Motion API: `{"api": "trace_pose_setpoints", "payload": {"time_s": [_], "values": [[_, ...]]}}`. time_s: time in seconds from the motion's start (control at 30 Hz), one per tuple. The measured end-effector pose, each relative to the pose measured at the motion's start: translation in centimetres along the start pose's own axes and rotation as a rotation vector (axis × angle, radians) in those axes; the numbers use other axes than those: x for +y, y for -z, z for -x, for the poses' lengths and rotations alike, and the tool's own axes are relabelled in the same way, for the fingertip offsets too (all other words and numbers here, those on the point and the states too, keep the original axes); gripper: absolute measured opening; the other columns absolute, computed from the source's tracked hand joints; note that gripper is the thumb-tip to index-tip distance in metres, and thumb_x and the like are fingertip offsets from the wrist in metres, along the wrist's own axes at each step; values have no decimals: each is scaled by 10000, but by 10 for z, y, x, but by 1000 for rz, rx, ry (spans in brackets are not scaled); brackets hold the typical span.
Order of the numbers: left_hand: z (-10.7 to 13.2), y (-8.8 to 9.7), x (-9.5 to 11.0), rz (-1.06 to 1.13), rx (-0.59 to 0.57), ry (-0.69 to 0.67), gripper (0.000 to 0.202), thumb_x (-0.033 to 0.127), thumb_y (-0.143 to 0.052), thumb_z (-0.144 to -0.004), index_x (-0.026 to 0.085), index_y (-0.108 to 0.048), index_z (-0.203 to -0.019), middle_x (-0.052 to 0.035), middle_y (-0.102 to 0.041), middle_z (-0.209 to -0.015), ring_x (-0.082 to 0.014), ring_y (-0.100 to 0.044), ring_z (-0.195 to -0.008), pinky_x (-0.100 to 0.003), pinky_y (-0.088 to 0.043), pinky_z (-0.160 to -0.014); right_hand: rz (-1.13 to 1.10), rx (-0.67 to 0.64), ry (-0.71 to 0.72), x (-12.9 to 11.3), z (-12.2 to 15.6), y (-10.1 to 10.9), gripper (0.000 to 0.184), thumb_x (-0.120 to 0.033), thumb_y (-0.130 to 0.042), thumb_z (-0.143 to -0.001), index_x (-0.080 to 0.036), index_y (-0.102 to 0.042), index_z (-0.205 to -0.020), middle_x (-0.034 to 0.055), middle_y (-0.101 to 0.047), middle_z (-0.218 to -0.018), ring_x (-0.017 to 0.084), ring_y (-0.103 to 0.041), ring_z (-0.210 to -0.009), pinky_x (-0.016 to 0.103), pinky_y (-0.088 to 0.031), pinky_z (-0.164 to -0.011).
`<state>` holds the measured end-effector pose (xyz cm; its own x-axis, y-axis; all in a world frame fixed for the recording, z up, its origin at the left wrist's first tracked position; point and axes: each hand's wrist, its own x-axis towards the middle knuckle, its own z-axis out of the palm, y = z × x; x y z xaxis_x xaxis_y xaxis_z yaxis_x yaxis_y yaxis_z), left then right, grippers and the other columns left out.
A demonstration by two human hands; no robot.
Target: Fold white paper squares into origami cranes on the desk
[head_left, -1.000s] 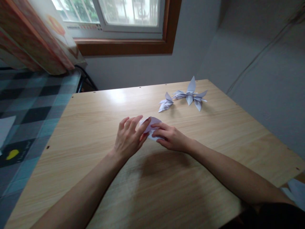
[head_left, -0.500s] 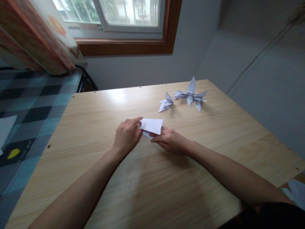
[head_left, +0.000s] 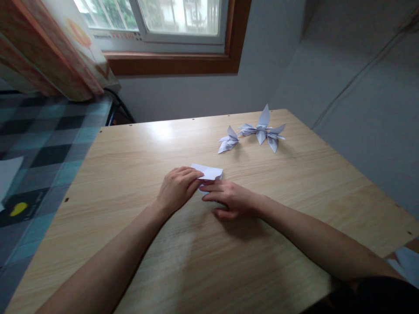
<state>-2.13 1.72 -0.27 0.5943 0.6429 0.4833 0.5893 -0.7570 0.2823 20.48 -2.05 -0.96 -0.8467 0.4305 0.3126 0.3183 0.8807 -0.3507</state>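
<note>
Holding folded white paper (head_left: pixel 211 172) over grained wood (head_left: pixel 294 174).

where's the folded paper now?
In the head view, the folded paper is near the centre, held by the left hand, with the right hand at its near side and the small paper flower beyond.
</note>
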Motion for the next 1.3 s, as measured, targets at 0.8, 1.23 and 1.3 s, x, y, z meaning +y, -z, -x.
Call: {"api": "trace_pose_setpoints", "payload": {"time_s": [0.8, 1.23, 1.3], "values": [[1, 5, 7, 43, 137, -90, 127, 266, -554, -932, 185, -627, -866, -66, -697, -868, -196, -633, -834, -341, -510, -777, 637, 168, -107, -8, -5, 6, 340, -60, -396, -965, -164, -693, -836, 68, -675, -714, 219, -620, -834, 454, -453, -1102], [-2, 1, 4, 92, -140, -140, 190, 182, -519, -891, 199, -681, -794, -52, -744, -969, -190, -673, -932, -346, -513, -845, 622, -23, -131, -15, -9, 31, 271, -58, -487, -906, -185, -682, -767, 59, -682, -678, 240, -626, -817, 512, -364, -1185], [-1, 1, 5, 118, -131, -134, 180, 157, -520, -866, 200, -681, -800, -50, -745, -975, -192, -679, -949, -350, -518, -868, 629, -15, -140, -11, -9, 32, 280, -60, -480, -916, -193, -679, -770, 50, -681, -668, 237, -625, -809, 517, -345, -1196]]}}
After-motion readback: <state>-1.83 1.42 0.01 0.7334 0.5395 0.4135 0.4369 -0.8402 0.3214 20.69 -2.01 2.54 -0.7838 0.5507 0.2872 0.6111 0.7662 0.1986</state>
